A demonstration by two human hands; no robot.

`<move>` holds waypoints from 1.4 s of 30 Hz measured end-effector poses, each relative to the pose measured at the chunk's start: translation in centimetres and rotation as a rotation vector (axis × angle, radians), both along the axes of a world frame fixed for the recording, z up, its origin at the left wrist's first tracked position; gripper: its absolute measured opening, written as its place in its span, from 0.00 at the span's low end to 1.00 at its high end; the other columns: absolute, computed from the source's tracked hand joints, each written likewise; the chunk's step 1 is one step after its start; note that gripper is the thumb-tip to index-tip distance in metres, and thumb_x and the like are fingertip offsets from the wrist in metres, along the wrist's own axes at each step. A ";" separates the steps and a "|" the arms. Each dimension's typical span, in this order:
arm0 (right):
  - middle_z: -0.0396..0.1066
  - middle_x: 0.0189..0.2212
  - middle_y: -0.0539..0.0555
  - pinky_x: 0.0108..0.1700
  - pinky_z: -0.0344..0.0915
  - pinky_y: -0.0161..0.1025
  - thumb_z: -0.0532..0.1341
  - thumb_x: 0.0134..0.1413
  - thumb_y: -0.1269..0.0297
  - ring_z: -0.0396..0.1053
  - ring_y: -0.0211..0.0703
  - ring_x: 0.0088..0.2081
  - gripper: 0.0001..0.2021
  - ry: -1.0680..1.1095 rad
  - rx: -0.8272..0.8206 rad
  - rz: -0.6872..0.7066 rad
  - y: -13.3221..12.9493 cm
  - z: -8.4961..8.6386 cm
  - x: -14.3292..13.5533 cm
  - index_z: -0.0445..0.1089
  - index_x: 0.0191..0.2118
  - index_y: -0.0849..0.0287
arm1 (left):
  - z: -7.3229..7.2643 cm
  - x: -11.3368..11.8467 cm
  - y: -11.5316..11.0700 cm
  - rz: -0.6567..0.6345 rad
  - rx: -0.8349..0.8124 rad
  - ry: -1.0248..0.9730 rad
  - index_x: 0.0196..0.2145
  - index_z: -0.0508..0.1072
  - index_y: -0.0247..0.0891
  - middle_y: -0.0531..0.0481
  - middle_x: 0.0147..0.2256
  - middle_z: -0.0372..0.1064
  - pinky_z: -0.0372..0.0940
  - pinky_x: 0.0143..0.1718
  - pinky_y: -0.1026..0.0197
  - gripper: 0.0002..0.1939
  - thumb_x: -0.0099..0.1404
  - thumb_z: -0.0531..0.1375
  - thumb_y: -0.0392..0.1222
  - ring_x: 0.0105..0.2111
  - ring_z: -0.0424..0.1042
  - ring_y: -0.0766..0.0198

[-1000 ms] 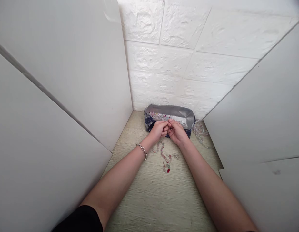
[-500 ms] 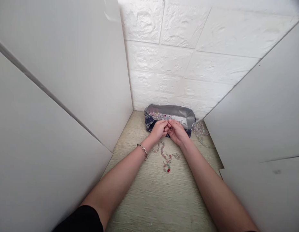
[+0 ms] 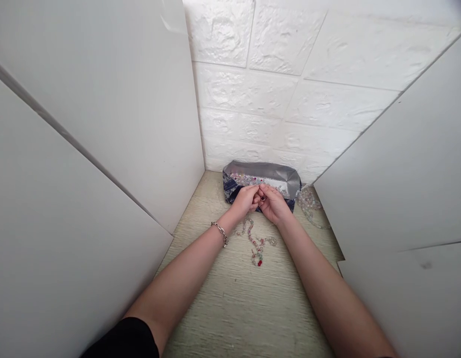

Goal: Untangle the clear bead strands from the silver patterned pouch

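My left hand (image 3: pixel 246 199) and my right hand (image 3: pixel 272 202) meet fingertip to fingertip, both closed in a pinch. Whatever lies between the fingers is too small to make out. Just behind them stands an open pouch (image 3: pixel 230 193), dark blue outside and silvery inside. Small clear, pink and red beads (image 3: pixel 248 179) lie in it. Below my hands, a string of beads (image 3: pixel 255 243) winds over the wooden surface, with red beads at its near end. My hands cover part of the pouch's front.
A heap of pale beaded strands (image 3: pixel 308 201) lies right of the pouch, by the right-hand white panel (image 3: pixel 394 189). Another white panel (image 3: pixel 140 124) rises on the left. A white brick-patterned wall (image 3: pixel 248 89) closes off the back.
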State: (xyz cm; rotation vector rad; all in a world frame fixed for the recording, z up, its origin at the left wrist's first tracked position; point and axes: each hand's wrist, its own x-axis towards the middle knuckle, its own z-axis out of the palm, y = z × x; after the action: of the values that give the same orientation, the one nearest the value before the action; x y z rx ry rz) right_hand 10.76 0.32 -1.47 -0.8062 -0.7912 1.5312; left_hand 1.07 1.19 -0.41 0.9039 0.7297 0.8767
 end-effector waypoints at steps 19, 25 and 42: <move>0.61 0.16 0.45 0.16 0.54 0.27 0.62 0.40 0.64 0.58 0.28 0.17 0.08 0.042 -0.030 -0.077 0.1 -0.3 0.0 0.62 0.21 0.60 | 0.0 0.0 0.0 -0.006 -0.009 0.002 0.19 0.58 0.36 0.59 0.11 0.49 0.36 0.12 0.70 0.05 0.51 0.48 0.36 0.08 0.44 0.78; 0.60 0.14 0.45 0.16 0.55 0.28 0.61 0.40 0.64 0.58 0.29 0.16 0.07 0.072 -0.067 -0.096 0.1 -0.4 0.0 0.62 0.21 0.59 | -0.1 0.1 0.1 -0.010 0.023 0.011 0.19 0.58 0.36 0.59 0.11 0.49 0.37 0.11 0.70 0.05 0.50 0.48 0.36 0.08 0.45 0.78; 0.61 0.16 0.45 0.16 0.53 0.25 0.60 0.39 0.69 0.57 0.27 0.18 0.03 0.108 -0.082 -0.111 -0.2 -0.2 -0.1 0.65 0.22 0.62 | -0.5 0.2 0.3 0.001 0.002 0.033 0.19 0.57 0.36 0.61 0.10 0.42 0.36 0.11 0.70 0.05 0.51 0.47 0.35 0.08 0.41 0.78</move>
State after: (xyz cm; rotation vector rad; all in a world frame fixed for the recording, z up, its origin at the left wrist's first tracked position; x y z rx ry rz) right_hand 10.63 0.14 -1.71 -0.8071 -0.5978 1.5022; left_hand 1.25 1.49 -0.87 0.9213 0.7582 0.8655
